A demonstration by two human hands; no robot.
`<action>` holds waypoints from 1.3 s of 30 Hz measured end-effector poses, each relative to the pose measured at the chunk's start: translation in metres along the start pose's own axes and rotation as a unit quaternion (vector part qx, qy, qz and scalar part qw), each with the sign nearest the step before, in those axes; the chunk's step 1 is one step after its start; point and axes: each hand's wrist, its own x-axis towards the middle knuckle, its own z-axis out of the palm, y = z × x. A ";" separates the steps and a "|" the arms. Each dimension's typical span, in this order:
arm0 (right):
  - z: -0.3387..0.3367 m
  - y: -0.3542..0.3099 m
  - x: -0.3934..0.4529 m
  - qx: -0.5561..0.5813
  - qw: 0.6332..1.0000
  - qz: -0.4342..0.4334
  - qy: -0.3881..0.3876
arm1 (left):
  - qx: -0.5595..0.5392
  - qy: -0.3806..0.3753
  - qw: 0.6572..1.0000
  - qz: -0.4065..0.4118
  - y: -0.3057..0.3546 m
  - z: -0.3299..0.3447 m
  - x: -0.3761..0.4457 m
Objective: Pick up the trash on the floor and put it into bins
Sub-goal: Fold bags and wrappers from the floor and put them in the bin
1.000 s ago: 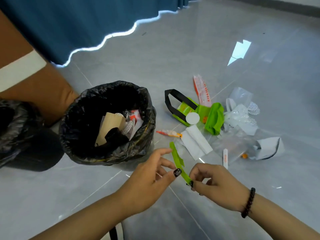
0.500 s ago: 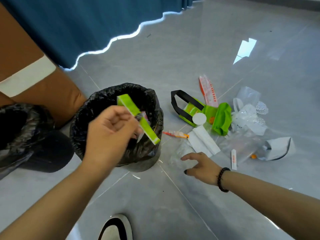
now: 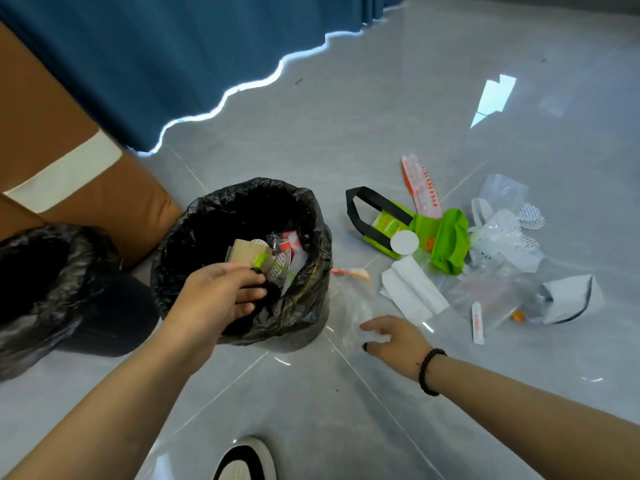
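My left hand (image 3: 221, 296) reaches over the mouth of the black-lined bin (image 3: 313, 220), fingers stretched out. The tip of the green strip (image 3: 259, 261) shows just past its fingertips, among cardboard and wrappers inside the bin. My right hand (image 3: 391, 337) lies low on the floor to the right of the bin, its thumb and fingers spread and touching a clear plastic bag (image 3: 349, 306). Further right lie more trash: a green bag with black handles (image 3: 446, 237), folded white paper (image 3: 412, 289), a red-and-white wrapper (image 3: 422, 188) and a small orange wrapper (image 3: 351, 271).
A second black-lined bin (image 3: 52, 258) stands at the left beside a brown cardboard box (image 3: 69, 150). A blue curtain (image 3: 173, 46) hangs behind. Clear plastic pieces (image 3: 502, 233), a white sachet (image 3: 477, 322) and a grey folded piece (image 3: 568, 299) lie at the right. My shoe (image 3: 246, 459) is below.
My left hand carried the green strip from the floor over the bin and lowered it inside, then straightened its fingers. My right hand let go of the strip and reached onto the clear plastic bag.
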 end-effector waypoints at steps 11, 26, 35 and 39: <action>-0.036 -0.058 -0.108 0.408 0.904 -0.104 0.069 | 0.249 -0.207 0.896 0.305 -0.032 0.029 -0.059; -0.045 -0.053 -0.117 0.047 0.928 -0.307 0.206 | 0.120 -0.352 0.924 0.089 -0.063 0.038 -0.063; -0.040 -0.057 -0.123 0.307 0.936 -0.170 0.019 | 0.108 -0.259 0.949 0.144 -0.057 0.040 -0.060; -0.038 -0.058 -0.122 0.407 0.909 -0.086 0.002 | -0.022 -0.321 0.945 0.053 -0.047 0.040 -0.072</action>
